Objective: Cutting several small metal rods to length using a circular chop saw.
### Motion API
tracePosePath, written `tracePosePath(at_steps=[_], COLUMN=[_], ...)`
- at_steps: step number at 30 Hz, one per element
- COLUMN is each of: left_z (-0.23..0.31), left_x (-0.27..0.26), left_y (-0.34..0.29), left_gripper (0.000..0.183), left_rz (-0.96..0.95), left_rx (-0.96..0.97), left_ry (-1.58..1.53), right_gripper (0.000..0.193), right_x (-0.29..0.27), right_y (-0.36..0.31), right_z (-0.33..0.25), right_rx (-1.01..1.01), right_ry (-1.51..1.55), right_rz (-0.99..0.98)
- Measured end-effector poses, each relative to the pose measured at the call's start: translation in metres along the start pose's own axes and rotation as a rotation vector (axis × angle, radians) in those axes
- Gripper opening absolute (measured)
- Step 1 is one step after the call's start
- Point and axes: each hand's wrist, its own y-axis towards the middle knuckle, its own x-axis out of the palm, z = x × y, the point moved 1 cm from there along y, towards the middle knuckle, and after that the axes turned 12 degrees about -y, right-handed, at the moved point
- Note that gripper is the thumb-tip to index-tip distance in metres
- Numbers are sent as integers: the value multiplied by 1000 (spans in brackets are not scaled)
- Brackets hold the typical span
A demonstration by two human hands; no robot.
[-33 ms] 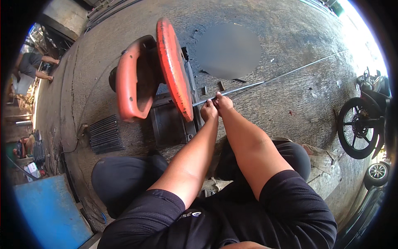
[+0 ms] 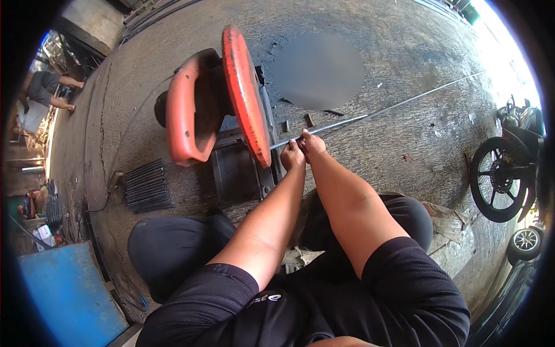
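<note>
Grey metal rod (image 2: 338,124) running right over the floor (image 2: 399,52) from the red saw (image 2: 245,95), fingers of left hand (image 2: 293,157) and right hand (image 2: 313,144) clamped on it; short bars (image 2: 148,186) stacked left, long stretch uncut, seemingly midway.

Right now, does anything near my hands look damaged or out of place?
The red guard has dark marks along its edge, as if chipped. A short brown piece lies loose on the floor just beyond the rod, near your right hand. A round blur hides some floor, so I can't judge there.
</note>
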Motion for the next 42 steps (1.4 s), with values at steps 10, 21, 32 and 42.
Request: tracePosePath(at_steps=[10,21,32,42], left_z=[7,9,-25,-2], left_x=[-69,-161,-248,-223], left_y=[-29,8,94,126], left_gripper=[43,42,38,37], left_rz=[221,306,298,218], left_rx=[95,108,5,-96], left_ry=[-95,-50,-625,-723], right_gripper=[28,33,22,38], right_x=[5,75,90,-14], right_y=[-13,-91,-49,155], right_z=[51,89,123,119], right_rx=[177,372,254,-999], right_ry=[-10,125,90,-1613], right_rz=[-350,-291,-11,119])
